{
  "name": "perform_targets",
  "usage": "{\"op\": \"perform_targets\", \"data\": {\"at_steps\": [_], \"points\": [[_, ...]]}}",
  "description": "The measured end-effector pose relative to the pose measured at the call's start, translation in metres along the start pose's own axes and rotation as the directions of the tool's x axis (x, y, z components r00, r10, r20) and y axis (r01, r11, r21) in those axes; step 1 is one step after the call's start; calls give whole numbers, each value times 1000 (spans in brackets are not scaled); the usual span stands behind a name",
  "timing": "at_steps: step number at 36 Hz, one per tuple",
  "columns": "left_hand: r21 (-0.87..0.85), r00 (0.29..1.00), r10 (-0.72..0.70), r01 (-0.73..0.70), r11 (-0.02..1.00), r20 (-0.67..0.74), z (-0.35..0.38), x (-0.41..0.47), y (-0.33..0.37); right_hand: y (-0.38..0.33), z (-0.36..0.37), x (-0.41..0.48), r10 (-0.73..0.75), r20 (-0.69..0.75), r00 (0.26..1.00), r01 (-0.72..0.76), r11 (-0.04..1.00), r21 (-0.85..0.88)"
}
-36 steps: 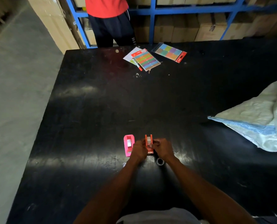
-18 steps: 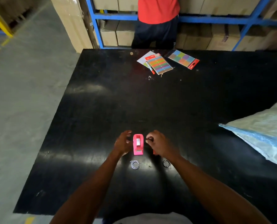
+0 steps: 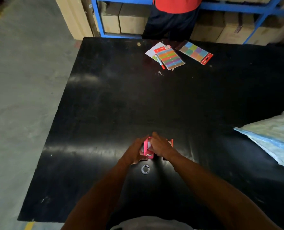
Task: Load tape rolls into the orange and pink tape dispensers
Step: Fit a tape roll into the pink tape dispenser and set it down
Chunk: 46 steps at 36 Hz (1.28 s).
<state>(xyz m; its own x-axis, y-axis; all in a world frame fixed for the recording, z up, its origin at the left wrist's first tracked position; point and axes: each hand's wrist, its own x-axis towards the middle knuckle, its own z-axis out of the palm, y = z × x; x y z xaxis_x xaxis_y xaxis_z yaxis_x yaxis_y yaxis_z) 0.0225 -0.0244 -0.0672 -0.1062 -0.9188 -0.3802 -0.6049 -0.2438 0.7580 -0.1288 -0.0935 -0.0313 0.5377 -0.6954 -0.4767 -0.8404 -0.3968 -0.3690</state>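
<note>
The pink tape dispenser (image 3: 148, 149) stands on the black table (image 3: 121, 105), near its front edge. My left hand (image 3: 135, 151) grips its left side, and my right hand (image 3: 160, 146) grips it from the right and over the top. A white strip shows in the dispenser's slot. Mostly hidden behind my right hand, the orange dispenser (image 3: 170, 142) shows only as an edge. One small clear tape roll (image 3: 145, 169) lies flat on the table just in front of my hands.
Packs of coloured sticky notes (image 3: 170, 58) (image 3: 196, 52) and a red pen (image 3: 160, 63) lie at the table's far side. A person in a red top (image 3: 174, 15) stands there before blue shelving with cardboard boxes. A white plastic sack (image 3: 274, 136) covers the right edge.
Both hands left the orange dispenser and closed round the pink one. The orange one now sits to the right behind my right hand. Only one tape roll shows now.
</note>
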Motion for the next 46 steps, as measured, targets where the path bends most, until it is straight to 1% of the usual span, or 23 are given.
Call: {"op": "perform_targets", "data": {"at_steps": [3,4,6,10,14,16,17,18,19,21,22,23,24,25,26,27,29,31,35,37,41,46], "points": [[-73,999,11,-8,997,36,7,7,-20,6,-1,3,-8,17,1000,7,999,37],[-87,1000,8,-6,996,27,0,2,-7,7,-3,4,-7,34,999,5,998,61],[-97,1000,19,-19,995,-4,1,1,-6,10,-9,4,-3,78,997,-6,995,104],[-151,998,56,-58,987,-15,0,3,-2,7,-20,2,9,103,995,-22,992,125],[-98,999,53,-52,994,7,2,4,-7,6,-22,-3,32,97,995,-47,987,153],[-31,997,82,-81,996,15,-1,1,-4,3,-25,-8,28,80,996,-40,986,160],[-6,996,89,-89,996,-1,-3,-2,0,2,-26,-12,29,69,997,-40,986,163],[-5,995,89,-89,996,-52,-5,-3,3,1,-27,-13,31,52,998,-40,985,170],[-21,987,86,-89,996,-133,-5,-6,2,1,-27,-16,30,35,999,-36,983,181],[-130,963,25,-62,990,-267,-7,-11,3,-1,-27,-21,11,5,1000,-11,980,198],[-222,959,-35,-29,975,-282,-8,-14,4,-4,-26,-24,0,-9,1000,2,979,204],[-382,962,-129,28,924,-242,-10,-16,10,-5,-27,-25,-18,-26,1000,23,977,213],[-533,968,-192,78,843,-162,-10,-21,18,-9,-27,-28,-44,-49,998,54,974,222],[-645,970,-230,124,754,-82,-10,-24,26,-13,-28,-32,-71,-73,995,86,969,230],[-687,970,-236,139,713,-49,-10,-27,32,-18,-28,-34,-88,-90,992,107,967,232],[-702,970,-241,143,698,-42,-10,-30,37,-22,-28,-35,-95,-99,991,116,965,235],[-719,961,-262,120,684,-89,-9,-33,40,-26,-26,-36,-82,-96,992,102,969,227],[-739,950,-284,98,667,-130,-13,-38,46,-28,-26,-39,-59,-132,990,90,964,250],[-825,949,-302,98,556,-90,-19,-39,52,-32,-35,-48,34,-255,966,54,943,329],[-844,953,-289,85,530,-86,-21,-39,54,-35,-38,-51,69,-287,956,42,930,365],[-840,964,-254,73,538,-79,-24,-40,60,-41,-35,-58,109,-347,931,28,930,367],[-821,965,-245,69,567,-88,-27,-38,61,-49,-29,-60,177,-386,905,-42,941,335]]}}
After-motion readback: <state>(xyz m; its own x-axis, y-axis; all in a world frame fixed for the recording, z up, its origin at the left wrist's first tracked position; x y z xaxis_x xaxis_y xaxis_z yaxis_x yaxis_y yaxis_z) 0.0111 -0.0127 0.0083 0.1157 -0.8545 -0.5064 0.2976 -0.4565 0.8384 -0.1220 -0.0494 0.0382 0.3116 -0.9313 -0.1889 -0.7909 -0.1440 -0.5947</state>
